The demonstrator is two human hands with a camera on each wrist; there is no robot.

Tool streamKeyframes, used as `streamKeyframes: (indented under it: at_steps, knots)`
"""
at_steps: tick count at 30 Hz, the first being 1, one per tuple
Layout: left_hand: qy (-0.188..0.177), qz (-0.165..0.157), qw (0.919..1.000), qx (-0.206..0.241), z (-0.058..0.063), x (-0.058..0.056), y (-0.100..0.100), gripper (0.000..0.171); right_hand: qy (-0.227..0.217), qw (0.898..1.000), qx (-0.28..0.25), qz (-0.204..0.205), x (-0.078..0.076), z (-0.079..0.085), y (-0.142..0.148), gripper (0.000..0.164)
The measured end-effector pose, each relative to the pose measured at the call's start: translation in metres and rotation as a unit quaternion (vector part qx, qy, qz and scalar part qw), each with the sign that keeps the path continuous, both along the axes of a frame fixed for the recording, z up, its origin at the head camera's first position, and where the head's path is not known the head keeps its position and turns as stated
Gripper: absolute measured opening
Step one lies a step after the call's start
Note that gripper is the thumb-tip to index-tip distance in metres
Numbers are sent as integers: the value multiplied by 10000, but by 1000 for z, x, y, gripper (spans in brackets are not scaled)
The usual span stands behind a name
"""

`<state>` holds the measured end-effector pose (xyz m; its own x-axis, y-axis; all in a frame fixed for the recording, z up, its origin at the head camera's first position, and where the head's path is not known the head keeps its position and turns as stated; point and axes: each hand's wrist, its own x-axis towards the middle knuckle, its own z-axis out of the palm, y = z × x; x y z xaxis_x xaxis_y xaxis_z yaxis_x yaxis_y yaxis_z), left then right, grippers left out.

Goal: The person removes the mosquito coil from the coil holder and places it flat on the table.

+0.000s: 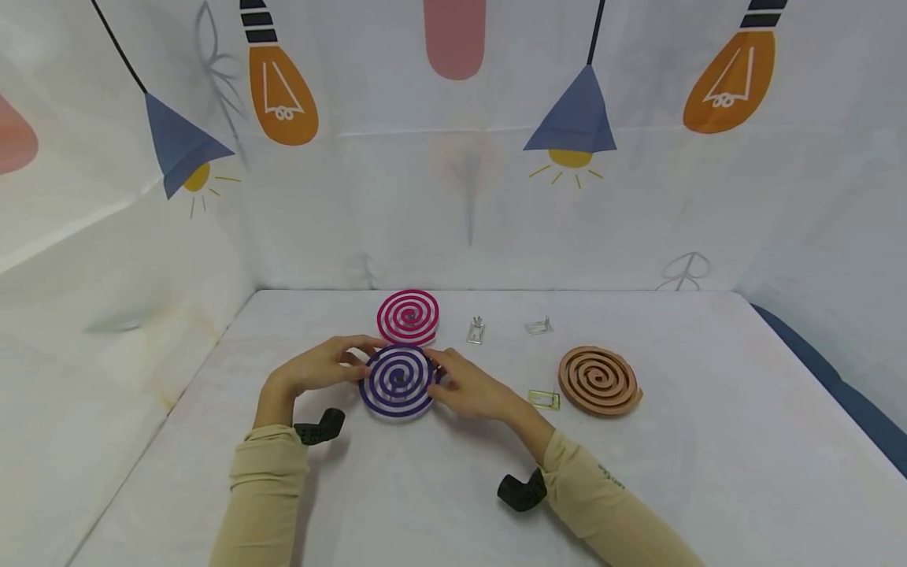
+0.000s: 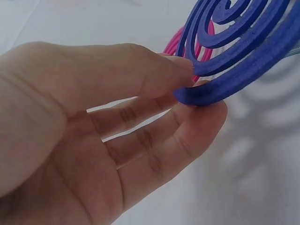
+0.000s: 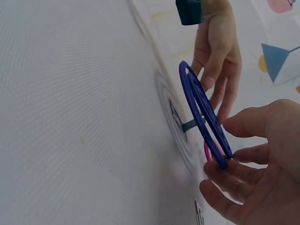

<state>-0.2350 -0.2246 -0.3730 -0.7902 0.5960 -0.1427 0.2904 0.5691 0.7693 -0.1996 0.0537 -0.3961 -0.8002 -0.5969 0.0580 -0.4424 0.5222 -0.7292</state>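
A dark blue mosquito coil (image 1: 399,414) lies level above the white table, raised on a small metal stand (image 3: 189,125) under its middle. At its left edge my left hand (image 1: 322,366) pinches the outer ring, thumb above and fingers beneath in the left wrist view. My right hand (image 1: 471,386) holds the opposite edge with its thumb and fingers at the rim. Just behind, a pink mosquito coil (image 1: 409,293) sits close to the blue one.
To the right lies a brown mosquito coil (image 1: 598,380), with a yellowish metal stand (image 1: 544,400) beside it. Two silvery stands (image 1: 476,331) lie farther back. A white cloth wall (image 1: 425,213) printed with lamps and bulbs rises behind the table (image 1: 708,441).
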Motion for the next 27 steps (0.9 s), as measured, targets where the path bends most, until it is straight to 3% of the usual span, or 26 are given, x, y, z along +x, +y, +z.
streamKeyframes:
  at_steps: [10,15,27]
  knots:
    - [-174,38,9997,195,3,0,1,44,-24,10000,24,10,2,4,1,59]
    - [-25,95,9999,76,4,-1,4,43,-17,10000,27,-50,2,5,1,58]
    - [-353,621,9973,161,5,0,17,38,202,9996,23,-195,-2,7,9,56]
